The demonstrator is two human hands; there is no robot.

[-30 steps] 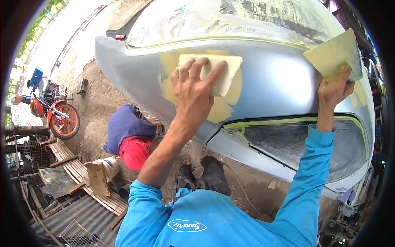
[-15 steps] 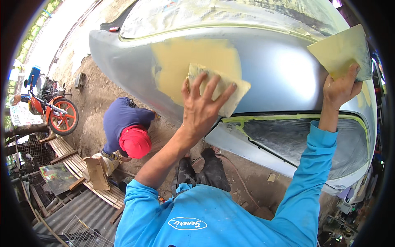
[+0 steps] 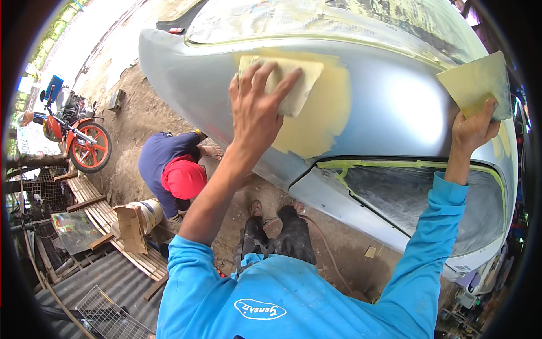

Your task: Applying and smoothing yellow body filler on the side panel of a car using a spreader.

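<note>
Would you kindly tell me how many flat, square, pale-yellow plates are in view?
2: one plate in the left hand, over the yellow patch on the silver car; the other plate in the right hand. Others may be hidden.

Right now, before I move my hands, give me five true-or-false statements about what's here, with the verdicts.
1. The left hand has its fingers on a pale yellow pad. True.
2. The right hand is empty. False: it grips a flat yellowish plate.
3. Yellow-green tape borders the side window. True.
4. The bent-over co-worker has a green head covering. False: the head covering is red.
5. A motorcycle stands at the picture's left. True.
</note>
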